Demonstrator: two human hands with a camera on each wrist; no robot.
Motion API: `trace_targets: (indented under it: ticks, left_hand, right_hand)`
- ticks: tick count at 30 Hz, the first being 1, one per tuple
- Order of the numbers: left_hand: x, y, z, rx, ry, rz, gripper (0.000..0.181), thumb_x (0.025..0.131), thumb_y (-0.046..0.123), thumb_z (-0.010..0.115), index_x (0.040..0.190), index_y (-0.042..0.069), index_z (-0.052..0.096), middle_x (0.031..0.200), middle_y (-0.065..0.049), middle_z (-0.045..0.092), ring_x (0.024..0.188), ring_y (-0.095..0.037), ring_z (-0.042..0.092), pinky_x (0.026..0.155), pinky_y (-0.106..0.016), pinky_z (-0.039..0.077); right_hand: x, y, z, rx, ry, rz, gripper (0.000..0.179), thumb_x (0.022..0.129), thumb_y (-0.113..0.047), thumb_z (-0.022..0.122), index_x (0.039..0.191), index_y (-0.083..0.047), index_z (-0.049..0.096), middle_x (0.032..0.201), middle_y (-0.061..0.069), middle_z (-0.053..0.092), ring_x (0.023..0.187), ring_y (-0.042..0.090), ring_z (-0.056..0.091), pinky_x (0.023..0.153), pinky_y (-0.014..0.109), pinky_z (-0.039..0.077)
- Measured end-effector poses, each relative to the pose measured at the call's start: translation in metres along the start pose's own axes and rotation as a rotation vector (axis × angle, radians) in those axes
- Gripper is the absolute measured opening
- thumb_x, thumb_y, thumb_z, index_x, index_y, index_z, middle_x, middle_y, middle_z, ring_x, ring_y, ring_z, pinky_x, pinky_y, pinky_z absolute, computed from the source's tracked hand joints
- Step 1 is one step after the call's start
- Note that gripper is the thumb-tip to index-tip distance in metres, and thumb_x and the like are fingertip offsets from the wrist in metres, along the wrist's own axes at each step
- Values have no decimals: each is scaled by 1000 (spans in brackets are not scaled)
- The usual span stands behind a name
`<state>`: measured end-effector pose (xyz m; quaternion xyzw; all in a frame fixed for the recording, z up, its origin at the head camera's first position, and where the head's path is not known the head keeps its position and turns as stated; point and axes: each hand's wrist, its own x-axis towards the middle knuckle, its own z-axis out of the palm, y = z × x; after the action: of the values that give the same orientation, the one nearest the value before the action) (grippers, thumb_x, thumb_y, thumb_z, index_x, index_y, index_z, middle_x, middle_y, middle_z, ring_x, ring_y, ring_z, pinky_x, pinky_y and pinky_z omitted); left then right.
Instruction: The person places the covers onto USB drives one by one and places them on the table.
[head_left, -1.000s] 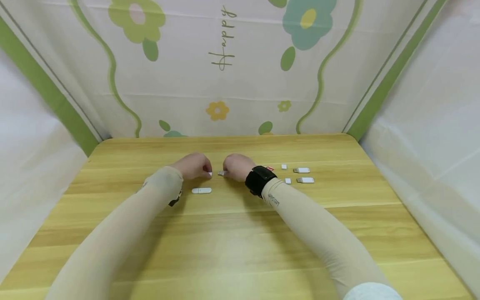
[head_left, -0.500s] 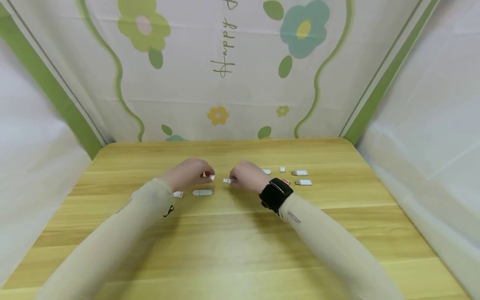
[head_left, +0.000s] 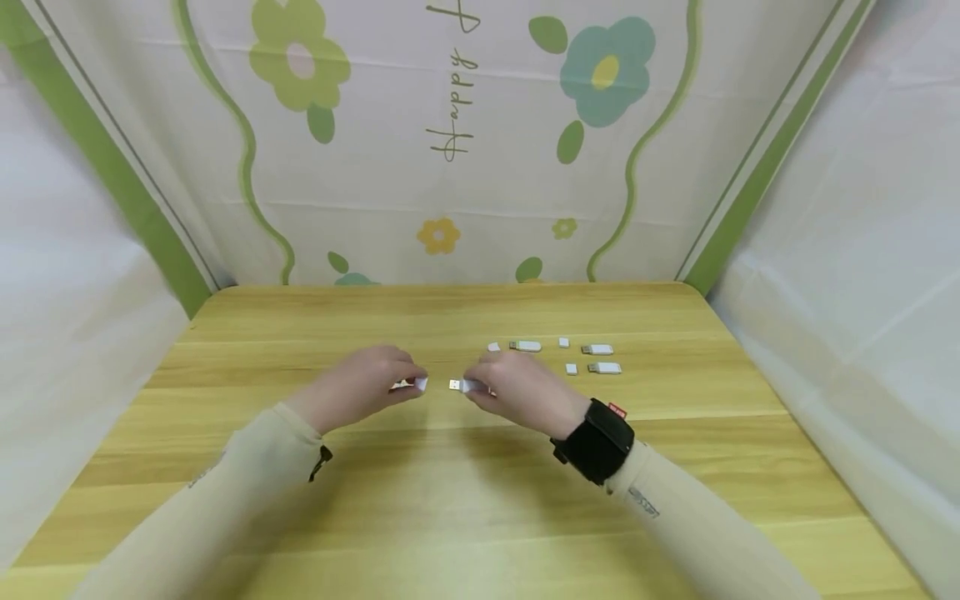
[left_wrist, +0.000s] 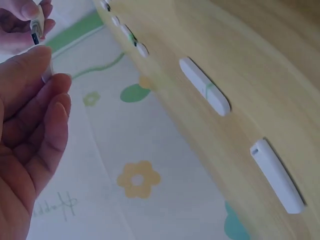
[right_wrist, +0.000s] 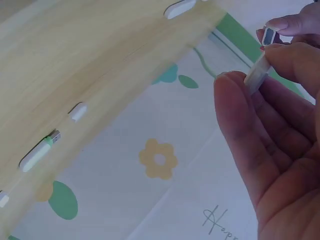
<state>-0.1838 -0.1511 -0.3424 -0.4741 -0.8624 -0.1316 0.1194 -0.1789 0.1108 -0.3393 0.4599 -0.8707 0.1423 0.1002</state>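
Note:
Between thumb and fingers, my left hand (head_left: 360, 387) pinches a small white USB stick cap (head_left: 422, 383). In the right wrist view the cap's open end (right_wrist: 269, 36) shows. My right hand (head_left: 532, 387) pinches a white USB flash drive (right_wrist: 257, 75) by its body. Its bare metal plug (head_left: 455, 385) points left, toward the cap. A short gap separates plug and cap, and both are held above the table. The left wrist view shows two closed white USB sticks (left_wrist: 205, 86) (left_wrist: 277, 176) on the table; the left hand and arm hide them in the head view.
Beyond and right of my right hand, several uncapped USB sticks (head_left: 525, 346) (head_left: 597, 350) (head_left: 604, 367) lie on the wooden table (head_left: 480, 517). Loose white caps (head_left: 493, 347) (head_left: 564, 342) (head_left: 572, 369) lie left of them. A flowered cloth (head_left: 360, 183) hangs behind the table's back edge.
Both hands have come nearer to the body, still holding the cap and the drive. The drives behind my right hand now show more; the closed sticks near the left hand are now covered.

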Motion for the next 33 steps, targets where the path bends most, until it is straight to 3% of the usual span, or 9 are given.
trace_targets:
  ticks: [9,13,25,33]
  left_hand:
    - [-10,36,6,136,156,45,14,80,12,83,86,7,72,78,1,67,71,-15,61,66,-27,53]
    - [-12,50,7,169,194,62,18,77,12,85,85,6,71,77,0,67,70,-17,59,66,-28,52]
    - [-15,79,10,225,235,93,21,76,19,87,84,6,72,73,1,65,66,-13,57,63,-24,50]
    - [-16,89,9,216,208,85,19,79,20,85,86,7,73,76,2,67,67,-12,58,62,-23,51]
  right_hand:
    - [-28,-12,-2,25,113,-85,8,90,-10,74,96,-6,74,84,-1,64,70,6,58,63,14,47]
    - [-36,-16,-1,36,156,-118,9,88,-9,75,96,-5,73,84,-1,64,70,6,58,64,13,47]
    - [-51,-31,0,58,187,-148,12,86,-9,78,96,-5,72,87,-1,64,74,4,59,69,9,47]
    - [-57,-37,3,82,185,-166,9,86,-8,76,94,-6,72,89,-2,64,75,3,59,69,7,46]
